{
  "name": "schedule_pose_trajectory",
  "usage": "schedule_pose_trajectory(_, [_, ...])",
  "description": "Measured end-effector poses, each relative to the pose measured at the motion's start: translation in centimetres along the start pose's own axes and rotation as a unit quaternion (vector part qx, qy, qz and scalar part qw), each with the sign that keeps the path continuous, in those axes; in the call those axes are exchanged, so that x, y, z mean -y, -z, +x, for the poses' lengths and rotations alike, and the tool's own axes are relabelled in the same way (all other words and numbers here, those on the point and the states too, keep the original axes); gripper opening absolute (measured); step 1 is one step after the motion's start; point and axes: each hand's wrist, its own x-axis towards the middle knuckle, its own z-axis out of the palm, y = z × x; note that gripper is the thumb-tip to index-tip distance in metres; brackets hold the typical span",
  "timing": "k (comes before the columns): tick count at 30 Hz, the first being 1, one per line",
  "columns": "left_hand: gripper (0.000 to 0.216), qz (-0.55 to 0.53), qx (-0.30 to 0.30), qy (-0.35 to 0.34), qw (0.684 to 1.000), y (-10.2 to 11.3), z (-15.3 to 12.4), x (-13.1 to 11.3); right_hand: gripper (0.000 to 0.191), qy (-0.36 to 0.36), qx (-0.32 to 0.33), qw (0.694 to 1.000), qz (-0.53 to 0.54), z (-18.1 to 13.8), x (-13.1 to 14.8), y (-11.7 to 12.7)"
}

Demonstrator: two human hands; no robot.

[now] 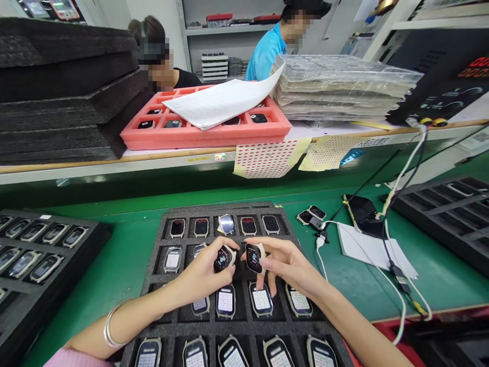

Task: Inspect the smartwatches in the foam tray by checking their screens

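Observation:
My left hand (206, 267) is closed around a smartwatch body (224, 259) with a lit dark face, thumb and fingers at its edges. A second strapless smartwatch (253, 257), also lit, is pinched in my right hand (284, 260). The two are held side by side, a small gap apart, above a black foam tray (153, 278). In the tray's compartments lie several more watch bodies, among them one with a white list on its screen (225, 300) and a dark-screened one (248, 225) in the back row. My hands hide some middle compartments.
Another foam tray (89, 250) of watches stands at the left, and a further one (451, 219) at the right. Cables (399, 290), a phone (362, 211) and papers (376, 250) lie on the green table. A shelf behind carries a pink foam tray (206, 135). Two people sit beyond.

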Motion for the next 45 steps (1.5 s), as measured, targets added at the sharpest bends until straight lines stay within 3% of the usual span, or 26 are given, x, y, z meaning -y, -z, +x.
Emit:
schedule_pose_trajectory(17, [0.035, -0.007, -0.020, -0.017, 1.000, 0.2, 0.0, 0.3, 0.040, 0.000, 0.024, 1.000, 0.011, 0.1, 0.2, 0.1])
schedule_pose_trajectory(22, [0.048, -0.180, 0.022, 0.029, 0.983, -0.3, 0.3, 0.9, 0.044, -0.037, 0.030, 0.999, 0.024, 0.2, 0.2, 0.3])
schedule_pose_trajectory(28, [0.033, -0.320, -0.002, 0.049, 0.946, -0.5, 0.6, 1.0, 0.038, -0.040, 0.004, 0.999, 0.024, 0.4, 0.3, 0.2])
schedule_pose_trajectory(35, [0.033, -0.323, -0.003, 0.049, 0.945, -0.5, 0.8, 1.5, 0.044, -0.021, -0.053, 0.998, -0.014, 0.4, 0.3, -0.1])
schedule_pose_trajectory(45, [0.033, -0.316, 0.008, 0.057, 0.947, -0.5, 0.6, 1.3, 0.023, -0.004, -0.055, 0.998, -0.040, 0.2, 0.1, 0.3])
